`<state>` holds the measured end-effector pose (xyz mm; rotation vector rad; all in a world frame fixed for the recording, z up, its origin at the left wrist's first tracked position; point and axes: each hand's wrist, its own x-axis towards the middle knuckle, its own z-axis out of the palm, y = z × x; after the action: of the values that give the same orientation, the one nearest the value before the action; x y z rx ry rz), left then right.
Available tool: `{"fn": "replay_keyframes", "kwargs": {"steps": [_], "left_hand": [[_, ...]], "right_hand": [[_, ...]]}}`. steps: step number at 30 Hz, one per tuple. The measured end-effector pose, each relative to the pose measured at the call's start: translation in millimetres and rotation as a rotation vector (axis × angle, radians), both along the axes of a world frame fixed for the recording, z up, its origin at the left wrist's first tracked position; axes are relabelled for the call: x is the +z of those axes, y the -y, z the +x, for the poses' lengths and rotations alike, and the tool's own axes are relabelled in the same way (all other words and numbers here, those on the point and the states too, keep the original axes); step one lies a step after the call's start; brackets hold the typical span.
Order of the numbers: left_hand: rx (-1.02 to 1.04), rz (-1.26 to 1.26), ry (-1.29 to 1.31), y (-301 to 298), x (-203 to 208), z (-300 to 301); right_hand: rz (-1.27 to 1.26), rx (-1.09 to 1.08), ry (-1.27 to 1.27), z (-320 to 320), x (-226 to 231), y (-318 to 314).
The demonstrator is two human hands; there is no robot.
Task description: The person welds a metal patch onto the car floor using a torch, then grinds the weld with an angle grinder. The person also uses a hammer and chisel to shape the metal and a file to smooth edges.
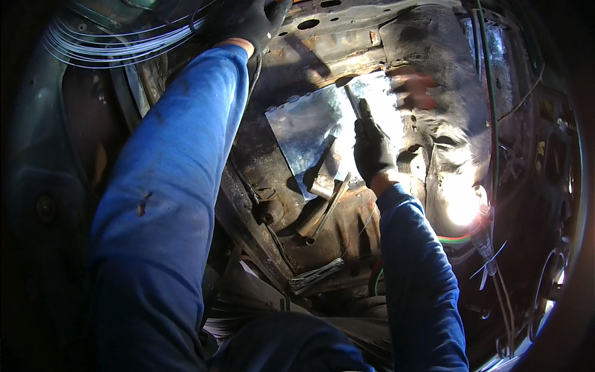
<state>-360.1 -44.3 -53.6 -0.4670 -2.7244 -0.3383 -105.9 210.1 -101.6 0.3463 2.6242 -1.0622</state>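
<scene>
My right hand (375, 146), in a dark glove, is closed round the handle of a hammer (352, 99). The hammer's head end lies over the upper edge of a shiny sheet-metal patch (304, 121). This patch rests on a worn, rusty vehicle floor. At the top edge of the picture is my left hand (248, 25), also in a dark glove, by the metal frame. Its fingers are partly cut off and in shadow. Below my right hand, a short metal block (325, 177) and a thin metal tube (328, 209) lie on and beside the patch.
A bright work lamp (474, 217) shines from the right. Coiled wire (124, 46) hangs at the upper left, and a wire bundle (316, 276) lies low in the middle. Red and green hoses (455, 239) run at the right. A blurred reddish shape (414, 88) beside the patch is unclear.
</scene>
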Motion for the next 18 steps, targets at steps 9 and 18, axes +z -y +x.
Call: {"fn": "replay_keyframes", "kwargs": {"steps": [9,18], "left_hand": [[0.023,-0.017,0.033,-6,2,7],[-0.008,-0.001,0.019,-6,-4,7]], "right_hand": [[-0.058,-0.022,-0.032,0,-4,4],[0.048,0.072,0.123,7,-1,-4]]}}
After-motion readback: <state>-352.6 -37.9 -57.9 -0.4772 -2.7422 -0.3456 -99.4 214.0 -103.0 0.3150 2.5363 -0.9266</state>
